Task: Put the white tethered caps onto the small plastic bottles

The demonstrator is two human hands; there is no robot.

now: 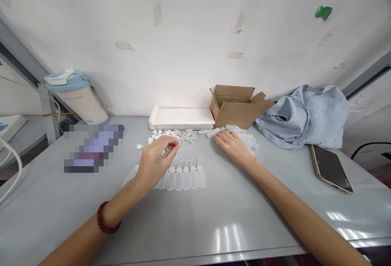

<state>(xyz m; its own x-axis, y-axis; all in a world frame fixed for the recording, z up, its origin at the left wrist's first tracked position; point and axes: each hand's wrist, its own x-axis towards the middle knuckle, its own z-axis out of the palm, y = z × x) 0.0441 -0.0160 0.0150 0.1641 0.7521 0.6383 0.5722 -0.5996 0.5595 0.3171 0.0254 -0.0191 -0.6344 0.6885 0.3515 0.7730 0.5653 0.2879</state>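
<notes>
My left hand is closed in a pinch above the middle of the table, with a thin white cord at its fingertips. Beneath it lies a row of translucent white plastic tags, their corded loops pointing away from me; the hand hides some of them. Just behind are a heap of small white plastic cord ends and a tangle of white cords. My right hand rests with fingers stretched out on a loose pile of translucent plastic tags. Its fingertips touch one tag.
Behind the tags stand a stack of white foam trays and an open cardboard box. A tumbler and a pixelated device are at left. At right lie a light-blue cloth bag and a phone.
</notes>
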